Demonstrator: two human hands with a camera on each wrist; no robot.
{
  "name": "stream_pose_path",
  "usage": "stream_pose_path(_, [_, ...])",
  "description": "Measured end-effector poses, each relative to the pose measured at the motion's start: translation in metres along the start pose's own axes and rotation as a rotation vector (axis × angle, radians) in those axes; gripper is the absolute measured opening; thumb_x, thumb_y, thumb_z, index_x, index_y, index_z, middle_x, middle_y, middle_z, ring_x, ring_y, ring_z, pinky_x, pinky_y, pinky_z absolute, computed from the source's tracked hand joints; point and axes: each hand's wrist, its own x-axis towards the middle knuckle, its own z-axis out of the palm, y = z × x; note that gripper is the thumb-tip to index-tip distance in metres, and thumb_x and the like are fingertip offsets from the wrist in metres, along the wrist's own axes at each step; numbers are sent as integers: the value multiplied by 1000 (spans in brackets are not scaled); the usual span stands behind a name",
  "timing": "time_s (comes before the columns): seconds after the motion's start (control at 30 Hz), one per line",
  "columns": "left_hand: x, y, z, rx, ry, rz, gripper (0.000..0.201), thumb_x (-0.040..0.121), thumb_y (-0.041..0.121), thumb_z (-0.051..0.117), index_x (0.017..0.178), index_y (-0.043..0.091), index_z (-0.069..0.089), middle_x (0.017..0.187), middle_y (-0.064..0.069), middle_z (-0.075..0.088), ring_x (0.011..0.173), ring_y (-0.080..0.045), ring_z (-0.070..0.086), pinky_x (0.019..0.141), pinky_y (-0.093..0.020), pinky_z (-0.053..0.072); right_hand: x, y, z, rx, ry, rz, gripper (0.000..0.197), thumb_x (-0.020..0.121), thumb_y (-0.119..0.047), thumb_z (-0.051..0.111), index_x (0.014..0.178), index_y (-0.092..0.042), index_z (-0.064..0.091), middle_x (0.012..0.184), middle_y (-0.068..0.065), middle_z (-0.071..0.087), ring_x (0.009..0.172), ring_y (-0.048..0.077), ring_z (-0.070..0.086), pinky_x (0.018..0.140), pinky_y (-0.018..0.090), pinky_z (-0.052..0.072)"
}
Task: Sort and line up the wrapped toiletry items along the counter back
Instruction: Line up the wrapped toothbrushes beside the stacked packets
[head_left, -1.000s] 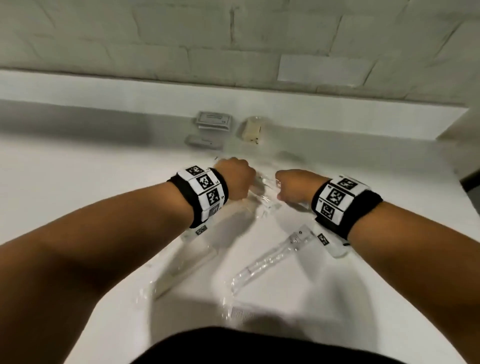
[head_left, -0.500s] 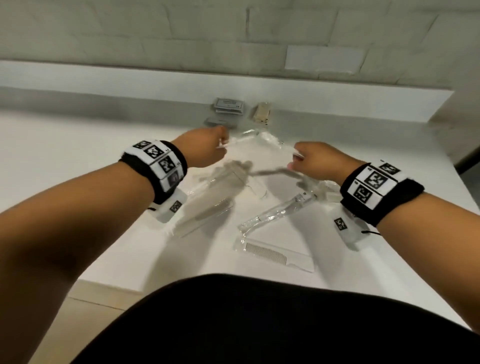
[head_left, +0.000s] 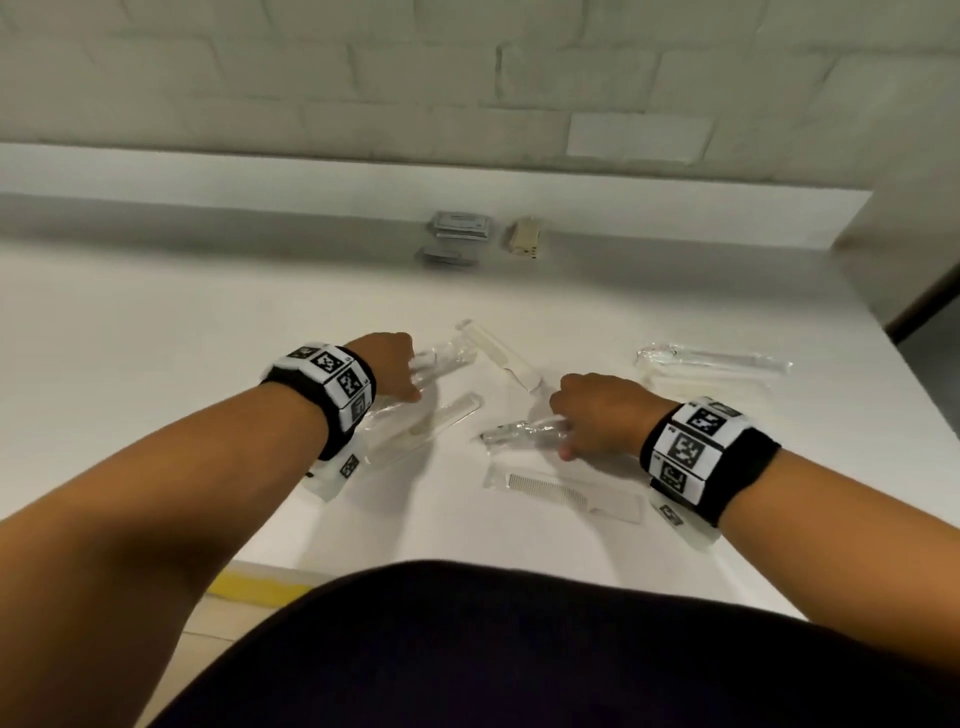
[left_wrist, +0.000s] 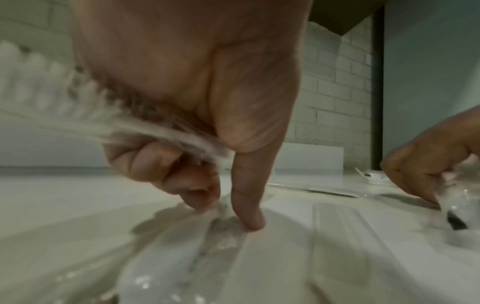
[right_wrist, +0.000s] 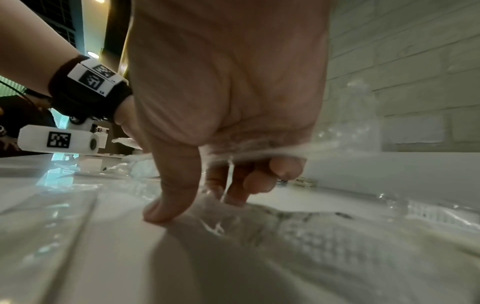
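The clear-wrapped items in mid-frame of the head view look light and thin, their film crinkly and probably slippery against the smooth white counter (head_left: 156, 364). I judge it best to pinch each by the stiff piece inside, not by the loose film ends, which would likely slide or fold.

Left of centre, the left hand (head_left: 387, 364) curls its fingers round a clear packet (head_left: 444, 358), while its thumb (left_wrist: 246, 205) presses down on the film of a long flat packet (head_left: 431, 426) lying beneath it.

In the middle a pale wrapped comb (head_left: 501, 356) lies diagonally.

Right of centre, the right hand (head_left: 597, 415) is closed on a wrapped toothbrush (head_left: 519, 431), its thumb (right_wrist: 171, 197) touching the counter. A white comb in film (head_left: 561, 493) lies just below it.

Far right, two long clear packets (head_left: 711, 361) lie side by side.

Upper centre, grey sachets (head_left: 460, 228) and a tan packet (head_left: 525, 236) already sit against the back ledge.
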Motion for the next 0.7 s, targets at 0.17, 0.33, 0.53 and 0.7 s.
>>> stream_pose_path(0.17, [6,-5,1,20,-49,-1,38,79,32,65,107,7,61,100,-7,64,91,-24,60,73,-30,47,-7,-16,0,114,-28,66,15,87,-30,56,99,-24,48,96,-1,58,83,20,54,64,31,40])
stream_pose_path(0.33, [6,2,-9,36,-11,84,20,89,32,52,91,13,52,88,-2,53,83,-21,50,69,-28,37,-28,20,-22,390,131,256,9,92,-22,47,95,-18,39,86,1,53,77,23,52,62,31,39])
stream_pose_path(0.53, [0,32,-29,-253,116,160,10,90,26,52,87,17,49,78,4,66,66,-13,55,55,-27,36,-36,135,-17,245,239,603,24,93,-21,46,111,-11,58,112,15,59,98,33,57,81,34,46])
stream_pose_path(0.7, [-5,77,-33,-422,74,187,14,92,27,55,98,17,48,74,3,67,58,-13,57,51,-24,40,-51,157,10,111,50,537,33,92,-29,53,122,-16,51,121,13,53,109,34,56,88,39,45])
